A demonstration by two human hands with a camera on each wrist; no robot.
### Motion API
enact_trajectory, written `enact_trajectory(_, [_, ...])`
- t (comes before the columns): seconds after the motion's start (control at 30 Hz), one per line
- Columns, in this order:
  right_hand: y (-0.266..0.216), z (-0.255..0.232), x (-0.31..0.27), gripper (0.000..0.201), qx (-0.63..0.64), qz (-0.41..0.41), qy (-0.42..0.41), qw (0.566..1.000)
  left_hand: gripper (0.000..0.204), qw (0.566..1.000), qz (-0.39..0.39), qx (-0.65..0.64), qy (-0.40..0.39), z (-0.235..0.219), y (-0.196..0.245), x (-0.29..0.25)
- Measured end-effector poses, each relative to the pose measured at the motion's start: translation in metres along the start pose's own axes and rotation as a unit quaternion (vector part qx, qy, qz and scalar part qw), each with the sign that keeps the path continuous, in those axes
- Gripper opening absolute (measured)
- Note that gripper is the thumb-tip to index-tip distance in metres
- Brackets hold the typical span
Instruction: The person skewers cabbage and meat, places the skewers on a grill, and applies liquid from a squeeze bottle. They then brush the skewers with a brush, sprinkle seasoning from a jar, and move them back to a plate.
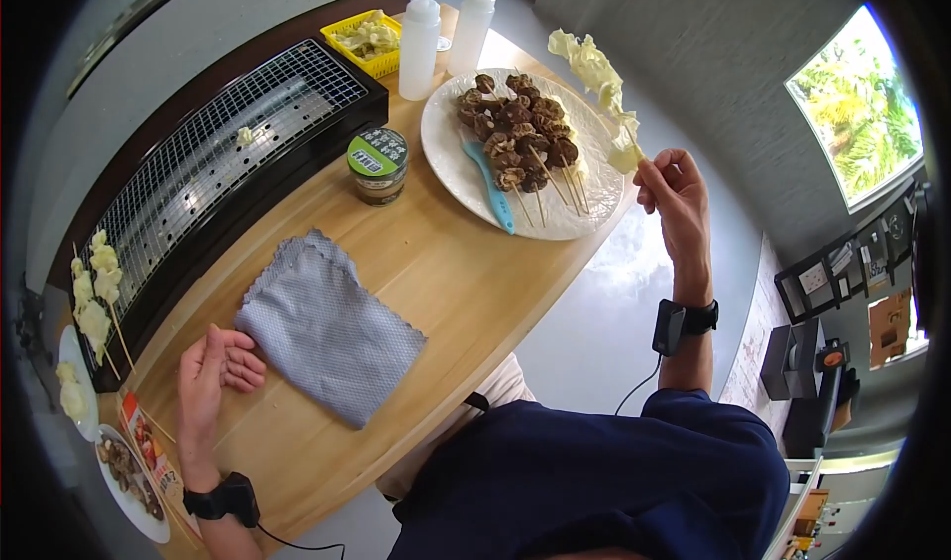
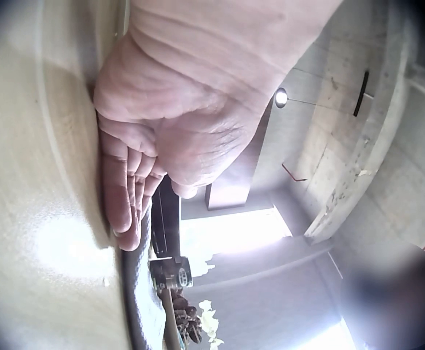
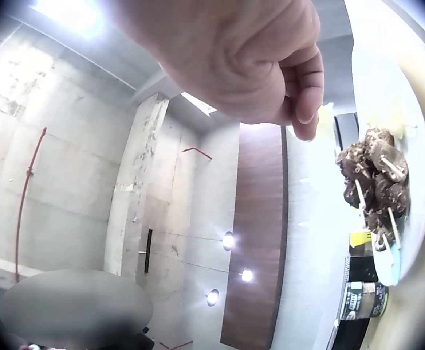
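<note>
Currently, the right hand (image 1: 679, 189) pinches the stick of a skewer of pale leafy pieces (image 1: 594, 73) between thumb and fingertips at its lower end. The skewer is raised, tilted, with its upper end leaning away from the person, and is positioned beside the right rim of a large white plate (image 1: 446, 146). On that plate, several mushroom skewers (image 1: 515, 119) lie in a heap with their bare sticks toward the person; a blue brush (image 1: 490, 189) rests at their left. The left hand (image 1: 220, 362) is relaxed, fingers loosely bent, on the wooden table (image 1: 441, 288) at the left edge of a grey cloth (image 1: 332, 327); whether the fingertips touch the cloth cannot be determined. A jar with a green lid (image 1: 377, 169) stands between the plate and a long grill (image 1: 178, 213). Behind the plate, two squeeze bottles (image 1: 419, 50) stand upright near a yellow basket (image 1: 381, 66) of pale pieces. At the near left end of the grill, further pale skewers (image 1: 94, 324) are located, and a red-and-white packet (image 1: 144, 441) lies close to a smaller plate of mushrooms (image 1: 154, 533).
</note>
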State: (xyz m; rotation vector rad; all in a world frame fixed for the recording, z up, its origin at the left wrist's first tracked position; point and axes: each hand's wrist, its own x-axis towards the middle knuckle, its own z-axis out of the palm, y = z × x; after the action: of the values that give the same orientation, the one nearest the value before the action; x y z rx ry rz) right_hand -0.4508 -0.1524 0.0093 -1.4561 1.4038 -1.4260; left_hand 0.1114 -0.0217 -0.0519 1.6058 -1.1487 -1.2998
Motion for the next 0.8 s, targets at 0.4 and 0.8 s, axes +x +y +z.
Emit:
enact_trajectory(0.4, [-0.08,0.106,-0.025,0.01,0.073,-0.08,-0.143,0.984,0.051,0.998,0.019,-0.028,-0.06,-0.004,0.001,0.0])
enact_trajectory(0.8, [-0.121,0.335,-0.071,0.011,0.251,0.068,-0.484,0.836,0.05,0.995,0.055,-0.069,-0.04,0.0,-0.007,-0.006])
